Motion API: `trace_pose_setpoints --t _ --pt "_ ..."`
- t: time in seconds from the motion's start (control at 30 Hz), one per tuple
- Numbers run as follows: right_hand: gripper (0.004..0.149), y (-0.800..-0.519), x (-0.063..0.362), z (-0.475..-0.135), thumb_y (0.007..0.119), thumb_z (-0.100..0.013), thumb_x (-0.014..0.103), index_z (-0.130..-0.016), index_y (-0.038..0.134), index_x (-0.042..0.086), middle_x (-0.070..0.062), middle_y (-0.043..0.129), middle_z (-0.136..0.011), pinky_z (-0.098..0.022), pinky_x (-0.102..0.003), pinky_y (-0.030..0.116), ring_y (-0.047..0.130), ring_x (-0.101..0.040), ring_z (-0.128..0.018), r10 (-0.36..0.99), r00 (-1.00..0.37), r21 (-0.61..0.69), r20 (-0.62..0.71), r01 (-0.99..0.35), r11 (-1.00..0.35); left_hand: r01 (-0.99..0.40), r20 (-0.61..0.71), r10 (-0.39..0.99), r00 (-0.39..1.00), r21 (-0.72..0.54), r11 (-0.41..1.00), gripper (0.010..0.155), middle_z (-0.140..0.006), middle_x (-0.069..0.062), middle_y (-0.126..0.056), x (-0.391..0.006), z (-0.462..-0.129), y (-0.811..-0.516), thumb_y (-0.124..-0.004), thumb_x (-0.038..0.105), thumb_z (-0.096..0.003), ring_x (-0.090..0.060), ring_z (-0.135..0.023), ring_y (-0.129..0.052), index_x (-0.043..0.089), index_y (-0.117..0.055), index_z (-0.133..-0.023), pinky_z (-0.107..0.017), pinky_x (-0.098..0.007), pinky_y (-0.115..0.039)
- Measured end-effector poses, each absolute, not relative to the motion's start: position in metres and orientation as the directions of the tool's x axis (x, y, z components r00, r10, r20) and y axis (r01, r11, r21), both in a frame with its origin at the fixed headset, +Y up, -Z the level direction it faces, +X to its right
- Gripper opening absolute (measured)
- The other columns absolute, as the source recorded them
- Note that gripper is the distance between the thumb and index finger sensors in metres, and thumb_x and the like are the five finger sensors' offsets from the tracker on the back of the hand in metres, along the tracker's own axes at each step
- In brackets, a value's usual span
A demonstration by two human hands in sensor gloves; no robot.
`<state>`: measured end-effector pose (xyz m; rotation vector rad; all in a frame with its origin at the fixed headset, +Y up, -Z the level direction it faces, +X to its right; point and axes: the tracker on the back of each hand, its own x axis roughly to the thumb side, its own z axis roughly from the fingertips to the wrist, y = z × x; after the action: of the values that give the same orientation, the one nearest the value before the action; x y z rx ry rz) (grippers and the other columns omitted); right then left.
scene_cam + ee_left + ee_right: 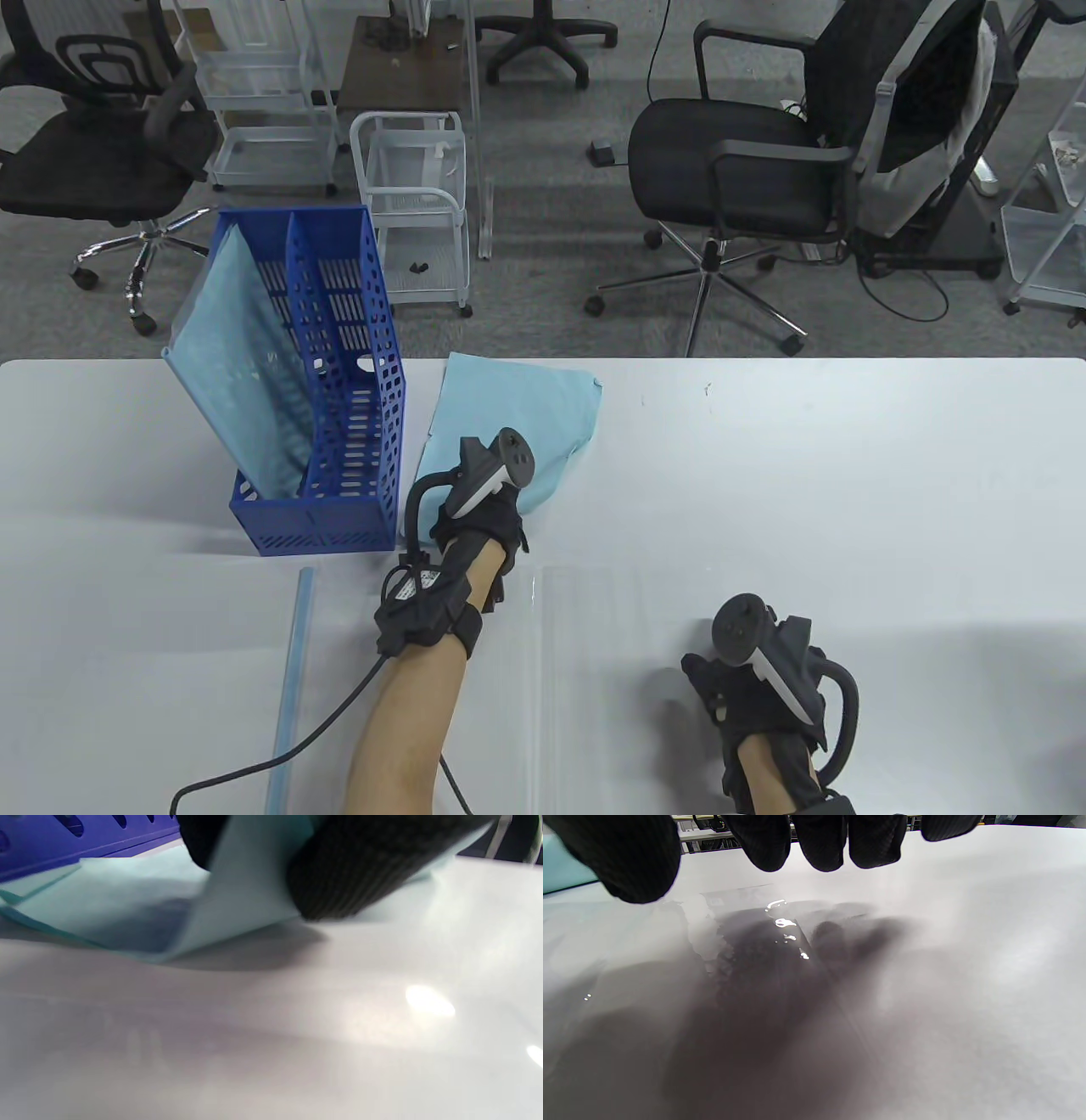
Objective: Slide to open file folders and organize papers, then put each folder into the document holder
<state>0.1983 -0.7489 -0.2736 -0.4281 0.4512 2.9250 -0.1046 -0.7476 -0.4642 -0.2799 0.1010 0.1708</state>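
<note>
Left hand [475, 518] pinches the blue paper [517, 416] by its near edge, right hand [747, 688] spread flat on the clear folder [611, 611], and a hard tug could crease the sheet.

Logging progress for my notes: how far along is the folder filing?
One translucent teal folder already stands in the blue perforated document holder. The left hand pinches light blue papers. The right hand rests open on a clear folder, still unfiled.
</note>
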Motion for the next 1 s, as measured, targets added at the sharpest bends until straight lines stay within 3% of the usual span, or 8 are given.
trace_pose_setpoints --t 0.27,0.4,0.53,0.67,0.77,0.83,0.9,1.0 --pt "0.082 -0.744 0.196 -0.271 0.076 -0.04 0.063 -0.106 0.049 0.025 -0.012 0.048 -0.115 -0.072 -0.066 0.046 0.053 -0.044 -0.104 0.148 -0.951 0.206 -0.273 -0.208 -0.956 -0.449 -0.149 0.438 0.886 -0.049 0.892 0.052 -0.099 0.0 -0.091 -0.128 -0.448 -0.727 -0.086 0.024 -0.0448 -0.019 -0.081 -0.105 0.032 -0.085 -0.096 -0.066 -0.04 -0.086" --pt "0.081 -0.739 0.197 -0.269 0.076 -0.039 0.063 -0.105 0.051 0.023 -0.012 0.058 -0.111 -0.071 -0.061 0.058 0.069 -0.039 -0.098 0.308 -0.921 0.118 -0.237 -0.342 -0.932 -0.578 0.009 0.578 0.816 0.044 0.815 0.051 -0.097 -0.001 -0.092 -0.132 -0.425 -0.688 -0.085 0.024 -0.0447 -0.019 -0.079 -0.106 0.032 -0.085 -0.096 -0.065 -0.04 -0.087" --pt "0.082 -0.732 0.201 -0.266 0.077 -0.038 0.063 -0.104 0.051 0.022 -0.011 0.064 -0.108 -0.068 -0.057 0.066 0.077 -0.037 -0.094 0.566 -0.809 -0.004 -0.159 -0.573 -0.819 -0.705 0.242 0.685 0.687 -0.007 0.709 0.051 -0.098 -0.001 -0.091 -0.13 -0.39 -0.645 -0.085 0.024 -0.045 -0.019 -0.079 -0.106 0.032 -0.085 -0.096 -0.064 -0.04 -0.088" --pt "0.089 -0.731 0.21 -0.264 0.077 -0.037 0.065 -0.104 0.043 0.018 -0.012 0.061 -0.109 -0.069 -0.057 0.066 0.075 -0.037 -0.094 0.826 -0.549 -0.038 -0.129 -0.83 -0.557 -0.809 0.425 0.769 0.478 -0.129 0.574 0.051 -0.098 0.0 -0.091 -0.126 -0.344 -0.616 -0.085 0.024 -0.0453 -0.018 -0.08 -0.106 0.033 -0.085 -0.096 -0.065 -0.039 -0.088" --pt "0.101 -0.743 0.216 -0.268 0.078 -0.035 0.069 -0.105 0.03 0.016 -0.014 0.046 -0.113 -0.072 -0.059 0.058 0.062 -0.04 -0.101 0.983 -0.137 0.094 -0.123 -0.988 -0.126 -0.846 0.476 0.819 0.319 -0.247 0.473 0.052 -0.099 0.001 -0.091 -0.124 -0.312 -0.609 -0.085 0.025 -0.0458 -0.018 -0.081 -0.106 0.034 -0.084 -0.097 -0.065 -0.039 -0.088" --pt "0.106 -0.749 0.215 -0.271 0.081 -0.035 0.069 -0.105 0.02 0.016 -0.014 0.033 -0.116 -0.075 -0.061 0.049 0.048 -0.042 -0.106 0.976 0.194 0.191 -0.096 -0.959 0.21 -0.856 0.461 0.858 0.229 -0.324 0.402 0.051 -0.099 0.001 -0.091 -0.124 -0.296 -0.614 -0.085 0.025 -0.046 -0.018 -0.081 -0.105 0.033 -0.084 -0.097 -0.065 -0.04 -0.088" --pt "0.106 -0.751 0.213 -0.273 0.083 -0.037 0.067 -0.106 0.017 0.019 -0.011 0.026 -0.117 -0.078 -0.061 0.044 0.041 -0.041 -0.109 0.907 0.42 0.256 -0.039 -0.873 0.415 -0.86 0.424 0.891 0.163 -0.381 0.339 0.052 -0.099 0.0 -0.09 -0.125 -0.285 -0.623 -0.085 0.025 -0.0461 -0.018 -0.081 -0.105 0.033 -0.084 -0.097 -0.066 -0.04 -0.087" --pt "0.08 -0.75 0.214 -0.271 0.087 -0.038 0.061 -0.103 0.053 0.029 0.002 0.068 -0.108 -0.075 -0.052 0.067 0.081 -0.024 -0.095 0.861 0.509 0.203 0.005 -0.843 0.498 -0.868 0.344 0.935 0.083 -0.436 0.238 0.052 -0.1 0.0 -0.09 -0.131 -0.275 -0.646 -0.085 0.025 -0.0462 -0.019 -0.082 -0.105 0.033 -0.083 -0.097 -0.066 -0.04 -0.087"
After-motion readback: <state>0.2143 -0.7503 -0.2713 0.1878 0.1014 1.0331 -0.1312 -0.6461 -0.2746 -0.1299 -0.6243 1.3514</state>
